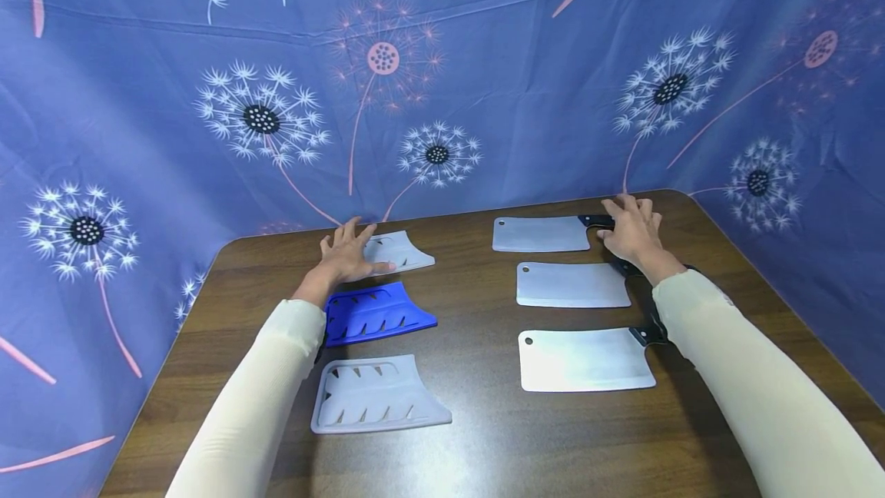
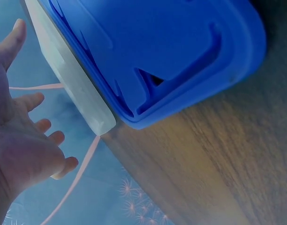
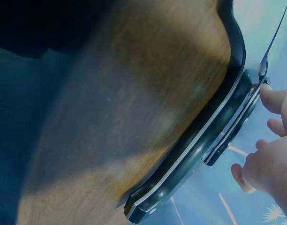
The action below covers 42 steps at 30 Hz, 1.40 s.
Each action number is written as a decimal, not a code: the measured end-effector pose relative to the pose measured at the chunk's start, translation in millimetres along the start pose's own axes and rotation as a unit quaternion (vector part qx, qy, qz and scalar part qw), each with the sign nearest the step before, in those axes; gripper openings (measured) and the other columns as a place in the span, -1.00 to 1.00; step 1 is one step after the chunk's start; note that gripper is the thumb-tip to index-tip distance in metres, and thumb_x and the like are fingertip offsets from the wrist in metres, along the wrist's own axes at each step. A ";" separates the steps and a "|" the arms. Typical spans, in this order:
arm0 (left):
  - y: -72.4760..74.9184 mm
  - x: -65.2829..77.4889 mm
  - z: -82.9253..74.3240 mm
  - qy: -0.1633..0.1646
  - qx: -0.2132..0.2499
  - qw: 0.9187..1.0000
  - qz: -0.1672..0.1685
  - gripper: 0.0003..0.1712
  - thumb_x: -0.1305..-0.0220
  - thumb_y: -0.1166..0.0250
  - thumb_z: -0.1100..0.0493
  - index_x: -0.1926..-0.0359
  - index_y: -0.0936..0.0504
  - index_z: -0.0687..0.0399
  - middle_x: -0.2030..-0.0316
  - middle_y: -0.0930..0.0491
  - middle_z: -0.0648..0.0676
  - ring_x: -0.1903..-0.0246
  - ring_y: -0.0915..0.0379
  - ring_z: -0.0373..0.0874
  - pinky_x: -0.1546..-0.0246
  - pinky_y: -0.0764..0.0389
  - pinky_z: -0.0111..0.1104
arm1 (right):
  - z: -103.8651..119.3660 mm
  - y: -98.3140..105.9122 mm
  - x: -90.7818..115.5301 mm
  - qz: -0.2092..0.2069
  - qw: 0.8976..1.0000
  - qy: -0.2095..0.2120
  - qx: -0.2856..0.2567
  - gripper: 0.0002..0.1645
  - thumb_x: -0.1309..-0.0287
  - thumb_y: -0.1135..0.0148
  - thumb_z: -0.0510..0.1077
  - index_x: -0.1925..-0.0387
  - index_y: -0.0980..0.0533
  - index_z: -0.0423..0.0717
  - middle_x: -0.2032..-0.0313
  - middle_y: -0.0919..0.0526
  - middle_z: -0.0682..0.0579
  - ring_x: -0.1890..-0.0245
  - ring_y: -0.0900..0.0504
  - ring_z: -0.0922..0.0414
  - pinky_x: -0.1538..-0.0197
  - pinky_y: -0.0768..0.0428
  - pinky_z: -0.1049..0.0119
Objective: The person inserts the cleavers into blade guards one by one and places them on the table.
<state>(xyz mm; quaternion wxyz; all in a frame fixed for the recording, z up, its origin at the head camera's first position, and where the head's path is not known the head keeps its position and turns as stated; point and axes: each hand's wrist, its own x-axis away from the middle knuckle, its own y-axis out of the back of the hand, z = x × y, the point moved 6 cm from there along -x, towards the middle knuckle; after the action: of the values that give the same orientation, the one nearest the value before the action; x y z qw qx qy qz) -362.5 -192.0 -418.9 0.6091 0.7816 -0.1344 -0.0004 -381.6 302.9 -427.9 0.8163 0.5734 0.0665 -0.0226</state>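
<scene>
With fingers spread, my left hand (image 1: 346, 253) lies over the left part of the farthest slotted plastic piece (image 1: 409, 253), which is white with one curved side. In the left wrist view the palm and fingers (image 2: 28, 145) look straight and loose, beside the white piece's edge (image 2: 78, 84). Nearer me are a blue slotted piece (image 1: 380, 313) and another white one (image 1: 383, 390). My right hand (image 1: 634, 230) is at the black handle of the farthest cleaver (image 1: 542, 235); in the right wrist view its thumb meets the handle (image 3: 237, 126), other fingers loose. Two more cleavers lie nearer, a middle one (image 1: 572, 285) and a front one (image 1: 588, 363).
All lie on a brown wooden table (image 1: 477, 375), plastic pieces in a column at left, cleavers at right with blades pointing left. A blue dandelion-print cloth (image 1: 525, 114) hangs behind the table's far edge. My right forearm (image 1: 747, 367) passes over the nearer cleaver handles.
</scene>
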 end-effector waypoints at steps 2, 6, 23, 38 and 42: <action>-0.7 -0.5 0.5 0.002 0.002 1.000 0.004 0.17 -0.05 -0.27 -0.42 -0.52 0.04 -0.06 -0.48 0.29 0.20 -0.42 0.33 0.27 -0.21 0.17 0.28 | -1.8 -1.4 -1.6 0.010 1.000 -0.001 0.002 -0.24 -0.23 -0.20 -0.19 -0.41 -0.16 -0.21 -0.37 0.02 -0.39 -0.28 0.12 -0.41 -0.17 0.11 -0.36; -3.9 -1.7 2.5 0.007 0.013 1.000 0.018 0.22 0.00 -0.33 -0.40 -0.52 0.07 -0.07 -0.48 0.28 0.21 -0.41 0.34 0.28 -0.20 0.16 0.31 | -2.6 -3.6 -3.6 0.026 1.000 0.001 0.004 -0.25 -0.23 -0.19 -0.19 -0.40 -0.16 -0.21 -0.37 0.03 -0.40 -0.28 0.14 -0.42 -0.15 0.12 -0.38; -16.4 -10.6 2.6 -0.001 0.021 0.998 0.053 0.26 0.00 -0.40 -0.30 -0.53 0.11 -0.01 -0.48 0.27 0.24 -0.44 0.40 0.28 -0.23 0.03 0.30 | -7.2 -12.8 -11.6 0.075 0.997 -0.010 0.007 -0.22 -0.25 -0.17 -0.18 -0.43 -0.11 -0.20 -0.37 0.08 -0.41 -0.29 0.17 -0.43 -0.12 0.12 -0.42; -20.2 -17.4 3.3 0.000 -0.002 0.998 0.061 0.29 0.04 -0.39 -0.36 -0.52 0.10 0.00 -0.43 0.08 0.26 -0.40 0.23 0.30 -0.21 -0.02 0.28 | -6.4 -15.4 -16.6 0.116 0.993 -0.032 0.001 -0.35 -0.35 -0.04 -0.16 -0.41 -0.16 -0.20 -0.33 -0.01 -0.42 -0.29 0.11 -0.42 -0.12 0.17 -0.49; -20.0 -17.9 3.6 -0.002 -0.006 0.999 0.052 0.29 0.07 -0.41 -0.36 -0.51 0.04 0.03 -0.41 0.03 0.28 -0.37 0.17 0.31 -0.19 -0.02 0.31 | -5.3 -14.6 -16.4 0.121 0.992 -0.036 0.003 -0.39 -0.34 -0.03 -0.21 -0.38 -0.21 -0.21 -0.30 -0.05 -0.41 -0.30 0.10 -0.41 -0.15 0.21 -0.50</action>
<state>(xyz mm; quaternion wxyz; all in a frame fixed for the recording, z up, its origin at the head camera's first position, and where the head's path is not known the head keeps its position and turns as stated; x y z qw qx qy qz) -376.2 -187.3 -441.8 0.6131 0.7696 -0.1759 0.0288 -400.0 302.2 -441.1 0.8133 0.5783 -0.0323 0.0556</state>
